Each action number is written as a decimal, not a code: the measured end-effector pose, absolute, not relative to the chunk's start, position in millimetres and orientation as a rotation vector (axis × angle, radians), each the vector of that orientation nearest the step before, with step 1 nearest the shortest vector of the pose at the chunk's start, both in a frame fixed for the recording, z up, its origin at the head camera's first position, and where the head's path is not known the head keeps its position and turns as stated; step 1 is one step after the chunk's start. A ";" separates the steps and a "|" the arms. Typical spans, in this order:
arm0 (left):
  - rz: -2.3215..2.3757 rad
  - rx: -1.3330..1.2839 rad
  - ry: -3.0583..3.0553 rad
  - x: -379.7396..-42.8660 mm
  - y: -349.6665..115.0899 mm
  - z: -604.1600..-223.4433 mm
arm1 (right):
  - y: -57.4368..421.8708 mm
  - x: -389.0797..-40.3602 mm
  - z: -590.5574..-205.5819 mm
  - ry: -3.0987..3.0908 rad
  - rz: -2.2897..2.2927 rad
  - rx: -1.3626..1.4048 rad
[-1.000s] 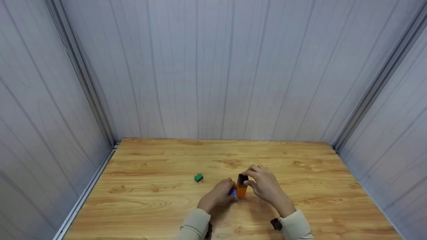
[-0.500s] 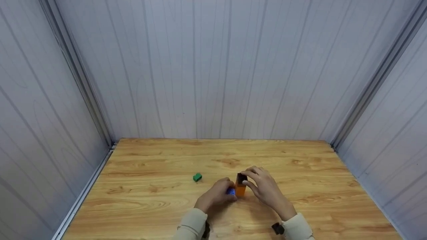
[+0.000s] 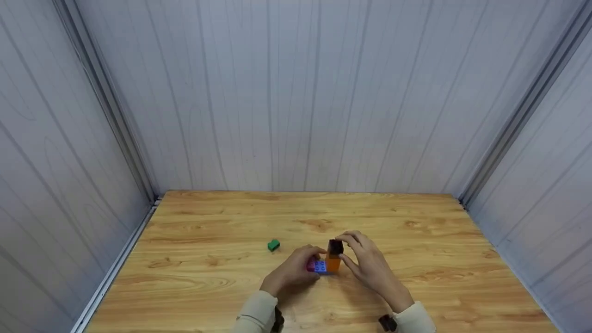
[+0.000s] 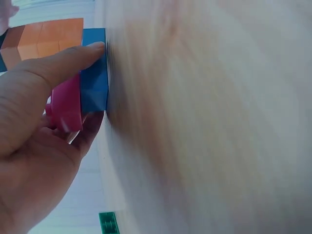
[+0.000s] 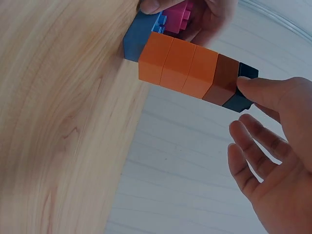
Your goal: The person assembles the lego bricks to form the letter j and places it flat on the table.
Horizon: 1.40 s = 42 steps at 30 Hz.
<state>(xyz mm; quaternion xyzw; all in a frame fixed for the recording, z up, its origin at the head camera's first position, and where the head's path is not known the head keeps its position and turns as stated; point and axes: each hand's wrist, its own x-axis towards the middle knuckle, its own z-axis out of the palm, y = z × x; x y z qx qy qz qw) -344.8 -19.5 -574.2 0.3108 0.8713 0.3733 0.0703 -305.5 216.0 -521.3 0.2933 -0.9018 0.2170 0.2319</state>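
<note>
A long blue brick (image 4: 95,73) lies on the wooden table, with a pink brick (image 4: 67,105) fixed on one end and a tower on the other. Several orange bricks (image 5: 178,63) make up the tower's lower part; above them come a brown brick (image 5: 222,80) and a black brick (image 5: 248,71). My left hand (image 3: 293,268) grips the blue brick around the pink end, thumb along its near side. At the top of the tower my right hand (image 3: 370,263) pinches the black brick between thumb and index finger, its other fingers loosely bent.
A small green brick (image 3: 274,245) sits farther back and to the left on the wooden table (image 3: 208,277). Pale panelled walls (image 3: 296,101) enclose the table at the back and both sides. Dark wrist devices show beside both sleeves.
My left hand has slid a little to the left along the blue brick, uncovering its studs and the pink brick. My right hand stays at the tower's top.
</note>
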 end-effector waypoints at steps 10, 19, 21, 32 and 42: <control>1.216 0.864 2.606 -333.3 -41.2 -568.8 | 215.1 -301.8 -529.1 -2.461 0.572 0.784; 1.227 0.882 2.605 -332.4 -45.3 -567.9 | 213.8 -307.2 -527.8 -2.412 0.524 0.784; 1.207 0.884 2.620 -332.5 -45.7 -567.3 | 213.5 -309.4 -526.2 -2.415 0.545 0.791; 1.204 0.987 2.611 -330.2 -48.1 -563.6 | 216.2 -332.9 -528.7 -2.423 0.670 0.798; 1.184 0.986 2.610 -330.1 -49.6 -560.0 | 217.5 -355.6 -538.4 -2.604 0.860 0.804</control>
